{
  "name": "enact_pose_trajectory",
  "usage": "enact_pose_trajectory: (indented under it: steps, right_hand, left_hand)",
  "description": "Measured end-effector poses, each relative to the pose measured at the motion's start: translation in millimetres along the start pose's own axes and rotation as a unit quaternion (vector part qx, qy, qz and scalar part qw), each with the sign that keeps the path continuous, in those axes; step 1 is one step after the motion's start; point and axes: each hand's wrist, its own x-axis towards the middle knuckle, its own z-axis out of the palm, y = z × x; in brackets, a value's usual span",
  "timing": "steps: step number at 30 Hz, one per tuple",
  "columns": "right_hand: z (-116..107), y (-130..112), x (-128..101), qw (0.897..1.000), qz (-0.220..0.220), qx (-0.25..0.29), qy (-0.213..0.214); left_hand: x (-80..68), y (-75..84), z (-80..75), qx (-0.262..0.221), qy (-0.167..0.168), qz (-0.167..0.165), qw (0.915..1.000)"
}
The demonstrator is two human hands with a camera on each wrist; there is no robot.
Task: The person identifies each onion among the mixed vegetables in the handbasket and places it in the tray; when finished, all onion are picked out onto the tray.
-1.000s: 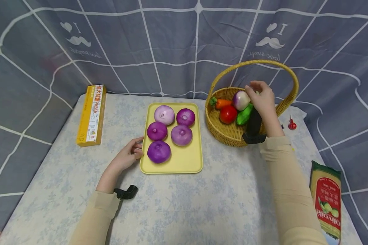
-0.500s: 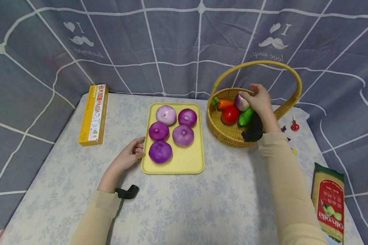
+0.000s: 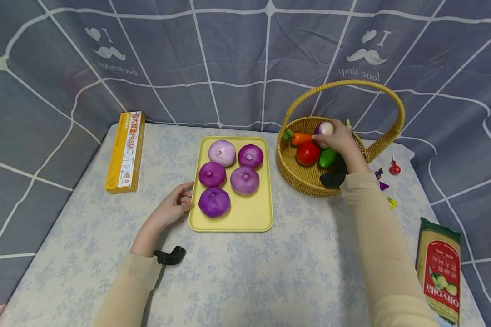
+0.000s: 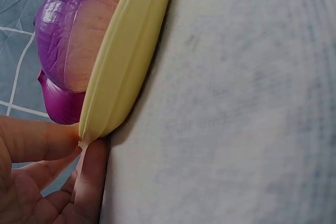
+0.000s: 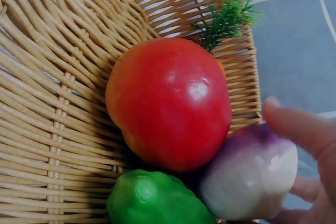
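Note:
My left hand [image 3: 173, 206] holds the left edge of a yellow tray [image 3: 249, 218], with the thumb and fingertips at its rim [image 4: 128, 51]. Several purple onions sit on that tray, among them a dark one [image 3: 214, 202] at the front and a pale one [image 3: 222, 153] at the back. Over at the wicker basket [image 3: 296, 181], my right hand [image 3: 341, 137] reaches inside and grips a white-and-purple turnip [image 5: 252, 174] between thumb and fingers. Packed around the turnip are a red tomato [image 5: 168, 103], a green pepper-like vegetable [image 5: 157, 200] and a carrot [image 3: 300, 138].
The basket's tall handle [image 3: 347, 83] arches above my right hand. A yellow pasta box [image 3: 124, 152] lies at the back left, and a green-and-red Olivoilà packet [image 3: 439, 270] at the right. Small wrapped candies, including a red lollipop [image 3: 394, 168], lie right of the basket.
My right hand has lowered and shifted left in the basket, from above the vegetables onto the turnip. My left hand and the tray have stayed in place.

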Motion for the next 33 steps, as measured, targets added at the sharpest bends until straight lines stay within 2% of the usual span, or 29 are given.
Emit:
enact_pose_trajectory:
  steps: [4,11,16,21,24,27,31,33]
  right_hand:
    - [3,-2,0,1.0,0.005,-0.02,0.002]
    - [3,-5,-6,0.999,0.033,0.011,0.027]
    - [-1,-12,-16,0.995,0.035,0.079,0.056]
    - [-2,-23,-42,0.985,0.017,0.163,0.05]
    - [7,-28,-63,0.981,-0.002,0.19,0.049]
    - [21,-34,-85,0.981,-0.016,0.186,0.045]
    - [49,-43,-112,0.978,-0.055,0.199,0.01]
    - [67,-47,-123,0.973,-0.082,0.215,-0.014]
  left_hand:
    - [-0.4,0.4,-0.3,-0.005,-0.005,-0.003,1.0]
    - [-0.8,2.5,0.9,-0.007,-0.013,-0.01,0.9998]
    - [-1.3,2.0,0.2,-0.012,-0.015,-0.01,0.9998]
    - [-2.1,3.3,-1.1,-0.011,-0.016,-0.011,0.9998]
    - [-2.5,4.2,-0.9,-0.007,-0.014,-0.012,0.9998]
    - [-2.6,3.6,-0.1,-0.003,-0.012,-0.012,0.9999]
    - [-2.5,3.1,0.7,0.001,-0.012,-0.008,0.9999]
    - [-2.3,3.3,1.1,0.0,-0.012,-0.009,0.9999]
